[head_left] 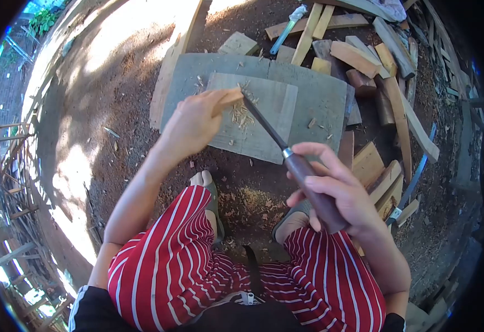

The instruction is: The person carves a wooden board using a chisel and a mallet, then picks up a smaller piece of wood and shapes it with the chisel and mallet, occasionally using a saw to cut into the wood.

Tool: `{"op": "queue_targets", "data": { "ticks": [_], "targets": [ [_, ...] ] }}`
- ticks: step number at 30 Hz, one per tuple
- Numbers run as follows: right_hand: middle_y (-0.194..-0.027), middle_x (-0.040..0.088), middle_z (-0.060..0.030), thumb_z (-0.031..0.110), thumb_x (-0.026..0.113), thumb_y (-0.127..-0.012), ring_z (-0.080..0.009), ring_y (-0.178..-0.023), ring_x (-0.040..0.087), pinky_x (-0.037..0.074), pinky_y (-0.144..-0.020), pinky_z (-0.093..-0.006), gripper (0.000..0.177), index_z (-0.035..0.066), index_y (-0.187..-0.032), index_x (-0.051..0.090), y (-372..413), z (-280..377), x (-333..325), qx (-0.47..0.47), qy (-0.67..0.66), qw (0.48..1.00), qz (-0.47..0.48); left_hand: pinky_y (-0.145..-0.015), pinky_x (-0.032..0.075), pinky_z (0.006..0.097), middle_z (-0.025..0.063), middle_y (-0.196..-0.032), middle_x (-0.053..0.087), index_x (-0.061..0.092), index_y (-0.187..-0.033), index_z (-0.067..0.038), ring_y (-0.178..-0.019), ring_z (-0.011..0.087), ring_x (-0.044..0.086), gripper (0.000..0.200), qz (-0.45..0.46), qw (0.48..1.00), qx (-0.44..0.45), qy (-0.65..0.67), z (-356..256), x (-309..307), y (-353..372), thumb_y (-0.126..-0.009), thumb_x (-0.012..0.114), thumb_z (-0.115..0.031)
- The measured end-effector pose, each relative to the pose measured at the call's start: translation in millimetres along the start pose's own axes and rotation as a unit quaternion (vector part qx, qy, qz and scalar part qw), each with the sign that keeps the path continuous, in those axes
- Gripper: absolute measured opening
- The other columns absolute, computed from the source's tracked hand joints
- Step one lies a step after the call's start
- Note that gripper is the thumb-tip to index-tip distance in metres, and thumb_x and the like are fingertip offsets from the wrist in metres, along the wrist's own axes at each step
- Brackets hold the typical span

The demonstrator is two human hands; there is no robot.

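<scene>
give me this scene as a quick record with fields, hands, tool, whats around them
setting: outdoors, dirt ground in sun and shade
left hand: left hand grips a small wood piece against the board
right hand: right hand wraps the dark handle of a knife
knife: blade angled up and left, tip at the wood piece
shavings: shavings lie on the board beside the piece
offcuts: offcuts piled beyond and right of the board
clothing: red striped shorts

Sun-dappled dirt ground [103, 83], scattered offcuts [358, 55]
</scene>
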State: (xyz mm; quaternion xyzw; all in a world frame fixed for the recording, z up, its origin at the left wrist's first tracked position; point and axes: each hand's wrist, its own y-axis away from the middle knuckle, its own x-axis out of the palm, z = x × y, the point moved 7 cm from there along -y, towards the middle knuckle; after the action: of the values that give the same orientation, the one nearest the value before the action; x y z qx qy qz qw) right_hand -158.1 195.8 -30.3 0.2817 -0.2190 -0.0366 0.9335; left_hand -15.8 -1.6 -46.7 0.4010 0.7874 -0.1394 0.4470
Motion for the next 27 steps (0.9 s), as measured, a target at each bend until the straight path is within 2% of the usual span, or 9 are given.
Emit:
{"op": "queue_targets", "data": {
  "ticks": [6, 8, 11, 15, 19, 20, 21, 24, 27],
  "targets": [
    [-0.105, 0.057, -0.0236, 0.025, 0.045, -0.099, -0.0347, -0.076, 0.07, 0.063, -0.073, -0.0445, 0.044, 0.002, -0.135, 0.039, -8, 4, -4, 0.062, -0.302, 0.943, 0.124, -0.079, 0.05, 0.0352, 0.0142, -0.09, 0.068, 0.065, -0.115, 0.004, -0.082, 0.0198, 0.064, 0.034, 0.125, 0.989, -0.038, 0.071, 18, -12, -24, -0.089, 0.06, -0.019],
    [-0.108, 0.059, -0.0299, 0.034, 0.041, -0.1, -0.0399, -0.086, 0.07, 0.06, -0.083, -0.05, 0.053, 0.001, -0.14, 0.035, -20, 11, -10, 0.05, -0.315, 0.933, 0.164, -0.075, 0.05, 0.034, 0.0108, -0.085, 0.068, 0.065, -0.113, 0.003, -0.077, 0.0159, 0.062, 0.034, 0.139, 0.988, -0.035, 0.053, 19, -9, -28, -0.089, 0.061, -0.021],
    [-0.135, 0.038, -0.0444, 0.046, 0.04, -0.1, -0.0506, -0.124, 0.049, 0.046, -0.104, -0.0511, 0.076, 0.003, -0.153, 0.008, -29, 45, -9, -0.052, -0.28, 0.919, 0.274, -0.063, 0.05, 0.0367, 0.0149, -0.071, 0.067, 0.069, -0.105, 0.002, -0.063, 0.0239, 0.065, 0.033, 0.086, 0.991, -0.06, 0.086, 18, -19, -32, -0.085, 0.064, -0.025],
    [-0.136, 0.038, -0.0435, 0.04, 0.045, -0.1, -0.0497, -0.131, 0.042, 0.04, -0.109, -0.0519, 0.078, 0.007, -0.155, 0.0, -39, 65, -11, -0.105, -0.259, 0.906, 0.319, -0.065, 0.052, 0.0355, 0.0149, -0.073, 0.069, 0.07, -0.104, 0.001, -0.065, 0.0214, 0.067, 0.032, 0.022, 0.994, -0.008, 0.108, 30, -17, -39, -0.084, 0.067, -0.025],
    [-0.124, 0.057, -0.0296, 0.031, 0.061, -0.091, -0.0387, -0.118, 0.06, 0.049, -0.102, -0.0439, 0.07, 0.0, -0.146, 0.033, -42, 91, -8, -0.178, -0.085, 0.955, 0.22, -0.069, 0.053, 0.0367, 0.0203, -0.078, 0.069, 0.071, -0.105, -0.001, -0.07, 0.0273, 0.07, 0.031, 0.027, 0.997, -0.002, 0.068, 18, -19, -35, -0.084, 0.067, -0.023],
    [-0.114, 0.062, -0.0221, 0.032, 0.065, -0.089, -0.0302, -0.105, 0.065, 0.051, -0.095, -0.0392, 0.057, 0.0, -0.132, 0.047, -46, 100, -23, -0.193, 0.141, 0.971, 0.03, -0.069, 0.053, 0.0367, 0.0203, -0.078, 0.069, 0.071, -0.105, -0.001, -0.07, 0.0273, 0.07, 0.031, 0.024, 0.997, -0.004, 0.07, 16, -18, -34, -0.084, 0.067, -0.023],
    [-0.103, 0.066, -0.0146, 0.032, 0.069, -0.088, -0.0216, -0.092, 0.07, 0.053, -0.089, -0.0346, 0.045, 0.0, -0.118, 0.061, -42, 112, -37, -0.194, 0.355, 0.9, -0.163, -0.068, 0.052, 0.035, 0.017, -0.079, 0.069, 0.07, -0.106, -0.001, -0.07, 0.0217, 0.068, 0.03, 0.009, 0.999, 0.021, 0.032, 11, -19, -33, -0.085, 0.067, -0.022],
    [-0.085, 0.067, -0.0053, 0.033, 0.071, -0.088, -0.0109, -0.07, 0.065, 0.053, -0.075, -0.0272, 0.032, 0.001, -0.09, 0.067, -43, 120, -15, -0.37, 0.248, 0.882, -0.156, -0.066, 0.051, 0.0336, 0.0149, -0.081, 0.07, 0.069, -0.106, 0.0, -0.069, 0.0159, 0.065, 0.028, 0.001, 0.999, 0.05, 0.01, 8, -20, -29, -0.087, 0.067, -0.02],
    [-0.07, 0.062, -0.0031, 0.018, 0.067, -0.089, -0.0105, -0.062, 0.061, 0.053, -0.068, -0.0274, 0.016, 0.003, -0.087, 0.063, -64, 106, 0, -0.427, 0.129, 0.891, -0.082, -0.065, 0.05, 0.0337, 0.0166, -0.08, 0.07, 0.069, -0.104, 0.002, -0.068, 0.0155, 0.064, 0.028, 0.019, 0.997, 0.029, 0.067, 8, -9, -18, -0.087, 0.066, -0.02]
  ]
}}
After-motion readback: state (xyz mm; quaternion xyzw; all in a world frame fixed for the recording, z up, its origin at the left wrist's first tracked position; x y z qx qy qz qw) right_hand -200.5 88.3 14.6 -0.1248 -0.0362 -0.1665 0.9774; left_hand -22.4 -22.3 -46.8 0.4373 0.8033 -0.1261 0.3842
